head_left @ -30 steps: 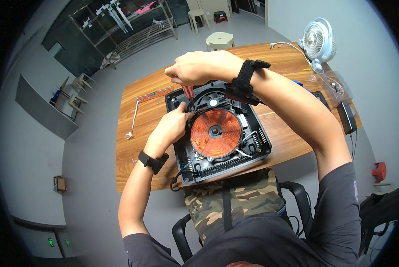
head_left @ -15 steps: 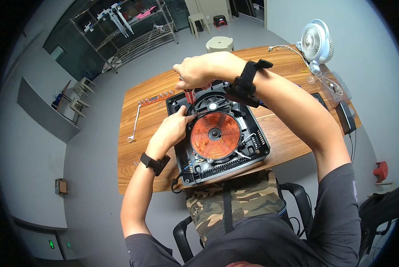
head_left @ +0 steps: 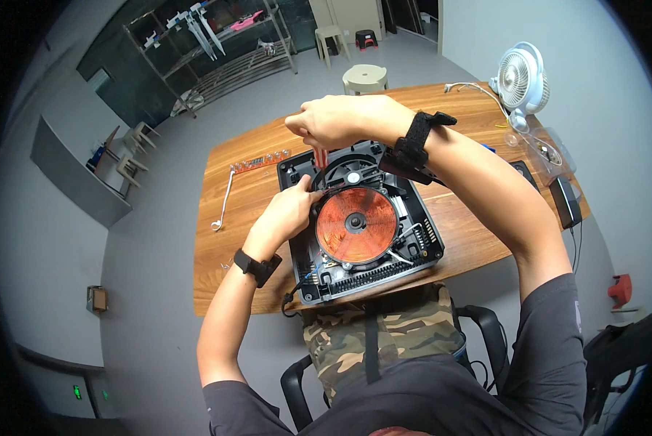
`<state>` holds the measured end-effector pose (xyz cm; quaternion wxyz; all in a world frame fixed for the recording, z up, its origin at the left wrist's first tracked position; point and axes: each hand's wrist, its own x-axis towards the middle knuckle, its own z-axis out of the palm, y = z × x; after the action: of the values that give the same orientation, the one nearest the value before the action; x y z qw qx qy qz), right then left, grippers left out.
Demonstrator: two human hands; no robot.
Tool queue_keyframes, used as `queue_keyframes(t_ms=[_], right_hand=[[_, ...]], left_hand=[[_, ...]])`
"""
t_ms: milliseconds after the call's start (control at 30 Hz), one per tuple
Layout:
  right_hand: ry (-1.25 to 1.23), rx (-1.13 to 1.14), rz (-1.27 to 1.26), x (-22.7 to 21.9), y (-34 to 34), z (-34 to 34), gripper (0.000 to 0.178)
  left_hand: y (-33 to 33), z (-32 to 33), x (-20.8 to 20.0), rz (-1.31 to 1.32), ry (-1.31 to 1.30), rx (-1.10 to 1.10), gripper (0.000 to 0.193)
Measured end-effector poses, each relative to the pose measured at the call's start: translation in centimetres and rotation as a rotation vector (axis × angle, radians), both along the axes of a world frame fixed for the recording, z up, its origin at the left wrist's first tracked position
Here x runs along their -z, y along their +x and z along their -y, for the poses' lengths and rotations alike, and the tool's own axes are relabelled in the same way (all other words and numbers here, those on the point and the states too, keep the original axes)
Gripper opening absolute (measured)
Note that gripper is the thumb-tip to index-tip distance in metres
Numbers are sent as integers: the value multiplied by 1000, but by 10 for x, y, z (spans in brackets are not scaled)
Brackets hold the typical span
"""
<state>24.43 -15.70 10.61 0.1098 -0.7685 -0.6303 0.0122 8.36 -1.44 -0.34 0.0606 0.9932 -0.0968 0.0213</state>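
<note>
An opened induction cooker point(head_left: 431, 236) with a black casing lies on the table, its round copper coil point(head_left: 344, 236) exposed and a black fan point(head_left: 353, 177) behind it. My right hand point(head_left: 329, 123) is closed around the handle of a screwdriver point(head_left: 321, 157) with a red and clear grip. The screwdriver stands nearly upright, its shaft reaching down beside the coil's far left edge; its tip is hard to make out. My left hand point(head_left: 289, 211) rests at that edge, index finger stretched toward the tip and thumb apart. Its other fingers are partly hidden.
The wooden table point(head_left: 257, 171) carries a row of small metal pieces on an orange strip point(head_left: 260, 161) at far left, with a white cable point(head_left: 225, 200). A white fan point(head_left: 520, 80), a clear plastic tray point(head_left: 555, 152) and a black box point(head_left: 564, 202) are at right. A stool point(head_left: 365, 77) stands beyond.
The whole view has shifted slightly. My right hand has turned a little on the screwdriver, which now stands more upright. My left hand keeps its place by the coil.
</note>
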Motion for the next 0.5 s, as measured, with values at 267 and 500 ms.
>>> queue_keyframes(t_ms=[267, 500], right_hand=[[14, 60, 136, -2, -28, -15, 43], [-69, 98, 34, -17, -28, -7, 43]], left_hand=[[-4, -11, 8, 48, -17, 19, 45], [-5, -6, 3, 29, -12, -8, 44]])
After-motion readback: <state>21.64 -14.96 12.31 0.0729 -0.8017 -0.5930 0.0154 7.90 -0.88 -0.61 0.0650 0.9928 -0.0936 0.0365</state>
